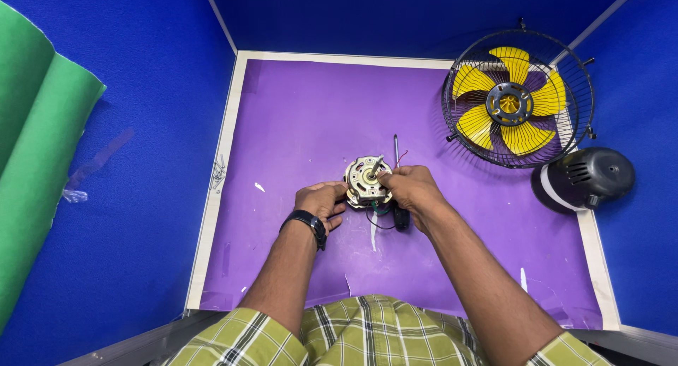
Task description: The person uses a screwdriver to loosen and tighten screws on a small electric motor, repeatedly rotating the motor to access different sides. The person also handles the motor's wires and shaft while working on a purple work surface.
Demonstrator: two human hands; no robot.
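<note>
Motor [366, 182] sits mid-table, left of the caged yellow fan [518, 97]; my left hand [321, 201] cups its rim, my right hand [412, 188] pinches the shaft, best turned gently while I brace it.

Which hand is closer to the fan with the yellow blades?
The right hand. It holds the motor from the fan's side; the left hand is on the motor's far side.

Metal, plastic and matt paper on the bench

The fan motor [366, 181] shows dull bare metal; the fan guard [518, 97] is thin black wire round glossy yellow plastic blades [524, 136]. The black housing [585, 177] gleams smooth, and the purple sheet [311, 111] looks matt, scuffed paper.
</note>
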